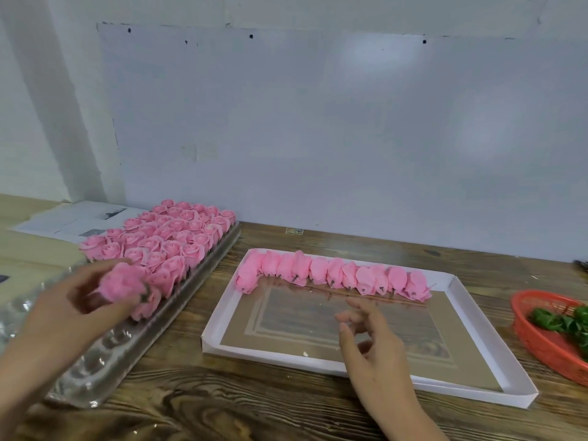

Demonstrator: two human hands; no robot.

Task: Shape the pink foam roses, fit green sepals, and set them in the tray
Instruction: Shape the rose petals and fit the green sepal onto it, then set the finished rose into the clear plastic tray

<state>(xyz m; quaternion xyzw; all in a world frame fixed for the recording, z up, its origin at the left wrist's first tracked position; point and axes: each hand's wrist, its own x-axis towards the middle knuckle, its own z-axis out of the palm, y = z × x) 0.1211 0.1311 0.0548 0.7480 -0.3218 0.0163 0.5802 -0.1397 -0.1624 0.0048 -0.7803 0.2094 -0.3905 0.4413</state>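
A person's left hand [71, 308] gripped a single pink foam rose [122, 286], fingers and thumb curled round the blurred bloom, over the near rows of a clear plastic blister tray [95, 361]. Just beyond that grip, the tray's far portion was packed with pink roses [168, 238] standing upright in rows; nearer the person than the grip, its moulded cups [111, 337] showed bare plastic. The right hand [370, 340] held nothing, its fingers loosely spread and relaxed above a shallow white cardboard tray [496, 354] on the wooden table [222, 409]. Just past those fingertips [351, 302], a line of roses lying on their sides [334, 273] ran along the white tray's far edge, dark stem ends pointing toward the person. Well to the right of the open hand, a red plastic basket [541, 342] at the frame's edge held green sepals [556, 321]. Printed papers [76, 219] lay beyond the blister tray, against the pale wall [318, 122].
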